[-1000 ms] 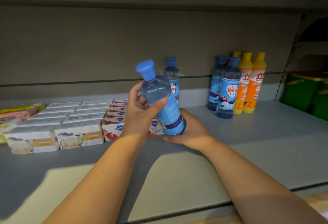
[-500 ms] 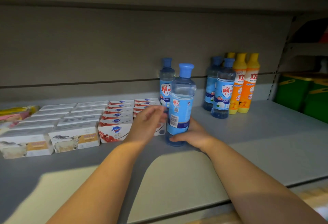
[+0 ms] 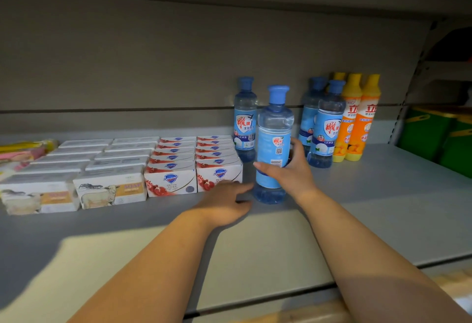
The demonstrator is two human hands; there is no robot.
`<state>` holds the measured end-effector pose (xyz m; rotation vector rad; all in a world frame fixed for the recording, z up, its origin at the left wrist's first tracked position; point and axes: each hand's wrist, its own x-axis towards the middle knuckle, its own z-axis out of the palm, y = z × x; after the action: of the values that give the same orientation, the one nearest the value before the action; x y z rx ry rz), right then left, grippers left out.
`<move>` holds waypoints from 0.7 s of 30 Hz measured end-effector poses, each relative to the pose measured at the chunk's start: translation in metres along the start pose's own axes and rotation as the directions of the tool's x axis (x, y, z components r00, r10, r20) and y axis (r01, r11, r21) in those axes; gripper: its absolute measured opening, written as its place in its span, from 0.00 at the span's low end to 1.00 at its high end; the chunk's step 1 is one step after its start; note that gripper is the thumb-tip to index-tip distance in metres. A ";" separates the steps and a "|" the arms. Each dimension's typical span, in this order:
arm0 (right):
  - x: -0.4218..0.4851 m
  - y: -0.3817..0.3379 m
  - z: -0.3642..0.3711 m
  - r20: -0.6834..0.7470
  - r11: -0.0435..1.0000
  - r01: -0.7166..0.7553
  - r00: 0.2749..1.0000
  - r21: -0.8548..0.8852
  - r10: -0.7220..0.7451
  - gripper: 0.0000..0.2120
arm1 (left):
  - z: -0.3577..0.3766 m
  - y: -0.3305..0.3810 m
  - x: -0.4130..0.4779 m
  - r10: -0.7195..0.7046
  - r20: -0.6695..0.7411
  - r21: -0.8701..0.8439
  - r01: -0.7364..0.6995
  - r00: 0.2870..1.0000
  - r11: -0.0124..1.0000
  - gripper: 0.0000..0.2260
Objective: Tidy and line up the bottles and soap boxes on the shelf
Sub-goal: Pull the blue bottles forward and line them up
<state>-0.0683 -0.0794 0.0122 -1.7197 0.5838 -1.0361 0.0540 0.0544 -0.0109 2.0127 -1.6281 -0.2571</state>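
Head view. Blue bottle [image 3: 274, 143], upright on shelf [image 3: 383, 207], ahead of rear bottle [image 3: 245, 123], beside soap boxes [image 3: 219, 177]. Right hand [image 3: 291, 174]: fingers clamped round it. Left hand [image 3: 224, 202]: fingers loose, empty. Step: aligning. Next, likely: turn label frontward, release.

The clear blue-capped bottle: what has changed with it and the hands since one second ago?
The clear plastic bottle with blue cap and label, before tilted in the air in both hands, now stands upright on the grey shelf. The left hand let go and is open beside its base; the right hand still holds it. White soap boxes and other bottles stayed.
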 end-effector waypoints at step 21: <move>0.020 0.022 -0.004 -0.293 0.980 0.139 0.940 -0.140 -0.175 0.43 | 0.006 0.004 0.001 0.008 0.049 0.112 -0.014 0.999 0.994 0.17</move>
<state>-0.0599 -0.1052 -0.0003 -1.7426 0.7233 -1.4220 0.0484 0.0512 -0.0140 2.0955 -1.7182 -0.2161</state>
